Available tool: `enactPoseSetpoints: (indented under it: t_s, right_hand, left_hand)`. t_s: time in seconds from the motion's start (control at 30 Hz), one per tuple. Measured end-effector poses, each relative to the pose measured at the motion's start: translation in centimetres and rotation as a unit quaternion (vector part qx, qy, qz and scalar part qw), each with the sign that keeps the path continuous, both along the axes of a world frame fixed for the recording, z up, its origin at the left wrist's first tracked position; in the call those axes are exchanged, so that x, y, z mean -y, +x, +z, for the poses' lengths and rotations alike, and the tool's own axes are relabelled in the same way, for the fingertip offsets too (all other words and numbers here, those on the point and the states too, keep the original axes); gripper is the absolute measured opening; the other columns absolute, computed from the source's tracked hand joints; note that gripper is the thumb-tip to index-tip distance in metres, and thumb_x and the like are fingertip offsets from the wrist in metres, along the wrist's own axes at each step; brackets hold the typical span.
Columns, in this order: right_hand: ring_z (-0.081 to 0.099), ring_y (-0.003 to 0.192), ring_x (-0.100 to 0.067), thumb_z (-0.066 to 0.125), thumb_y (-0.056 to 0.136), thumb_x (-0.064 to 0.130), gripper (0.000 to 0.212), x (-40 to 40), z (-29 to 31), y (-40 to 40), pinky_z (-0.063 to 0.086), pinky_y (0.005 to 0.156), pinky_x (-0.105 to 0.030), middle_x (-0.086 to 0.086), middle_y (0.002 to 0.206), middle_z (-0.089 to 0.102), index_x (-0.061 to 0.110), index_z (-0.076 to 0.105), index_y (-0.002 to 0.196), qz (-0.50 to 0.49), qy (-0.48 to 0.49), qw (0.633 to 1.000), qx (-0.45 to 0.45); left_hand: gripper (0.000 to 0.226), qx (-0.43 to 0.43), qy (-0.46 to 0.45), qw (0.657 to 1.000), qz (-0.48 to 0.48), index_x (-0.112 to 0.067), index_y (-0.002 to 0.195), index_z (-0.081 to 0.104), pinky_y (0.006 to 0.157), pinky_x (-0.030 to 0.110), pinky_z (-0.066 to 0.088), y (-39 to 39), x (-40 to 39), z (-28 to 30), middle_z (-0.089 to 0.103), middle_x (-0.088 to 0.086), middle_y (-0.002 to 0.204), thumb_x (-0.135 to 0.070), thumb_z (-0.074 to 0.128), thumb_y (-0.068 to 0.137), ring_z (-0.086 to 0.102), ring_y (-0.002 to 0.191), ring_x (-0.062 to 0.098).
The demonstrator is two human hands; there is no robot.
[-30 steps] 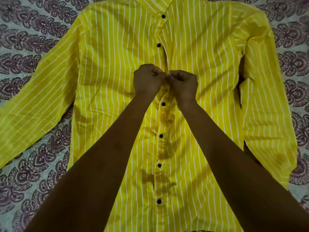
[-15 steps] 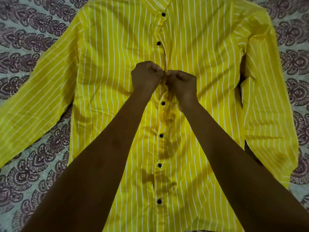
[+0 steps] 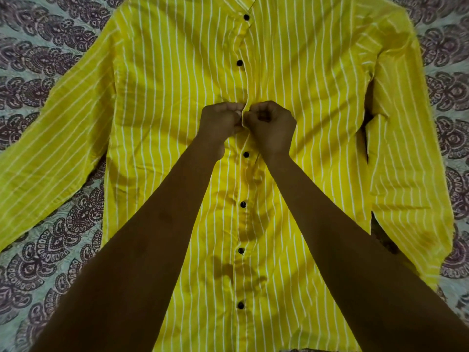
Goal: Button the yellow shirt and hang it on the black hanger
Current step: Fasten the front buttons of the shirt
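In the head view a yellow shirt [image 3: 177,97] of thin, creased cloth with fine white stripes lies flat, front up, on a bedsheet [image 3: 38,250] printed with dark paisley scallops, its sleeves spread toward 9 and 3 o'clock. Small round black buttons [image 3: 243,204] run down the placket from 12 to 6 o'clock. At centre, the left hand [image 3: 219,123] and right hand [image 3: 272,125] meet, fingers curled, each pinching the placket edge between them.
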State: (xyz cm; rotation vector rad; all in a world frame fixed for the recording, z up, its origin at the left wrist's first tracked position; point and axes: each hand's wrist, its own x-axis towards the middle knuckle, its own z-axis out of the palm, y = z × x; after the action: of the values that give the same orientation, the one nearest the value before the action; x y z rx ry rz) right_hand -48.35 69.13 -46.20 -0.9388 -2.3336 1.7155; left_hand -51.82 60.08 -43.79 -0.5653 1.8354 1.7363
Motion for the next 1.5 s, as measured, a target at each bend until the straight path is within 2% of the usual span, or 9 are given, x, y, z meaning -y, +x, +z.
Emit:
enactPoseSetpoints:
  t_s: [0.17, 0.33, 0.5, 0.67, 1.07, 1.23, 1.33, 1.43, 1.5]
  right_hand:
    - [0.056, 0.059, 0.004, 0.067, 0.073, 0.007, 0.009, 0.7, -0.5, 0.5, 0.045, 0.062, -0.014, -0.005, 0.076, 0.07, 0.005, 0.069, 0.082, -0.018, 0.03, 0.999, -0.02]
    - [0.061, 0.063, -0.003, 0.065, 0.075, 0.005, 0.007, 0.9, -0.5, 0.3, 0.048, 0.064, -0.02, -0.004, 0.074, 0.07, 0.006, 0.069, 0.08, -0.02, 0.008, 0.999, -0.026]
    - [0.056, 0.058, 0.009, 0.068, 0.074, 0.007, 0.007, 0.8, -0.6, 0.1, 0.043, 0.06, -0.007, 0.003, 0.072, 0.066, 0.006, 0.069, 0.081, -0.022, 0.021, 0.999, -0.029]
    - [0.064, 0.07, -0.01, 0.067, 0.076, 0.009, 0.012, 1.1, -0.2, 0.2, 0.048, 0.066, -0.02, -0.007, 0.081, 0.072, 0.005, 0.07, 0.086, -0.013, 0.062, 0.997, -0.035]
    - [0.066, 0.073, -0.025, 0.061, 0.079, 0.018, 0.017, -0.7, 0.1, -0.2, 0.047, 0.068, -0.033, -0.013, 0.078, 0.072, 0.005, 0.072, 0.079, 0.067, 0.14, 0.988, -0.024]
    - [0.063, 0.07, -0.03, 0.055, 0.08, 0.015, 0.018, -0.6, 0.0, 0.1, 0.044, 0.061, -0.038, -0.016, 0.078, 0.069, 0.003, 0.068, 0.078, 0.118, 0.26, 0.956, -0.069]
    - [0.065, 0.071, -0.025, 0.057, 0.077, 0.016, 0.017, -0.2, 0.5, -0.2, 0.044, 0.063, -0.032, -0.012, 0.077, 0.071, 0.006, 0.07, 0.077, 0.075, 0.185, 0.979, -0.05]
    - [0.062, 0.062, -0.021, 0.061, 0.077, 0.01, 0.013, -0.9, 1.4, -1.3, 0.047, 0.061, -0.029, -0.012, 0.067, 0.067, 0.006, 0.071, 0.07, 0.022, -0.063, 0.996, 0.053]
    - [0.054, 0.052, -0.015, 0.06, 0.081, 0.006, 0.017, -1.6, 2.3, -1.9, 0.042, 0.05, -0.023, -0.008, 0.06, 0.06, 0.007, 0.065, 0.065, 0.005, -0.226, 0.967, 0.114]
  left_hand:
    - [0.005, 0.02, 0.009, 0.999, 0.028, -0.008, 0.078, 0.064, 0.068, 0.022, 0.048, -0.4, -0.6, -0.1, 0.059, 0.012, 0.084, -0.008, 0.064, 0.083, 0.057, 0.076, 0.018]
    - [0.023, -0.023, -0.038, 0.998, 0.045, 0.001, 0.1, 0.066, 0.071, 0.029, 0.049, -0.3, -0.8, -0.9, 0.064, 0.012, 0.081, -0.006, 0.068, 0.078, 0.061, 0.078, 0.02]
    - [0.021, -0.015, -0.044, 0.998, 0.053, 0.001, 0.102, 0.066, 0.057, 0.023, 0.045, -0.5, -0.7, -1.1, 0.06, 0.004, 0.07, -0.006, 0.064, 0.082, 0.054, 0.061, 0.015]
    - [0.014, -0.027, -0.046, 0.997, 0.064, -0.004, 0.096, 0.066, 0.057, 0.024, 0.043, -0.4, -0.6, -1.6, 0.061, 0.004, 0.073, -0.006, 0.065, 0.082, 0.056, 0.066, 0.018]
    - [0.019, -0.096, -0.116, 0.988, 0.027, -0.022, 0.068, 0.063, 0.071, 0.033, 0.052, 0.1, -1.3, -2.0, 0.064, 0.0, 0.067, -0.005, 0.067, 0.075, 0.06, 0.064, 0.016]
    - [0.023, 0.018, -0.04, 0.997, 0.071, -0.014, 0.063, 0.058, 0.05, 0.022, 0.045, -0.3, -1.3, -0.3, 0.057, 0.003, 0.052, 0.002, 0.058, 0.079, 0.053, 0.046, 0.014]
    - [0.023, 0.07, -0.004, 0.994, 0.086, -0.01, 0.065, 0.054, 0.045, 0.019, 0.043, -0.3, -1.0, 0.2, 0.054, 0.005, 0.06, 0.002, 0.052, 0.084, 0.05, 0.047, 0.012]
    - [0.003, -0.082, -0.122, 0.989, 0.008, -0.011, 0.074, 0.066, 0.063, 0.026, 0.051, -0.6, -0.5, -0.5, 0.067, 0.012, 0.075, -0.009, 0.065, 0.076, 0.065, 0.067, 0.02]
    - [0.011, -0.19, -0.258, 0.944, -0.082, -0.01, 0.088, 0.069, 0.07, 0.02, 0.044, -0.6, -0.3, -0.7, 0.072, 0.01, 0.09, -0.014, 0.065, 0.079, 0.067, 0.086, 0.02]
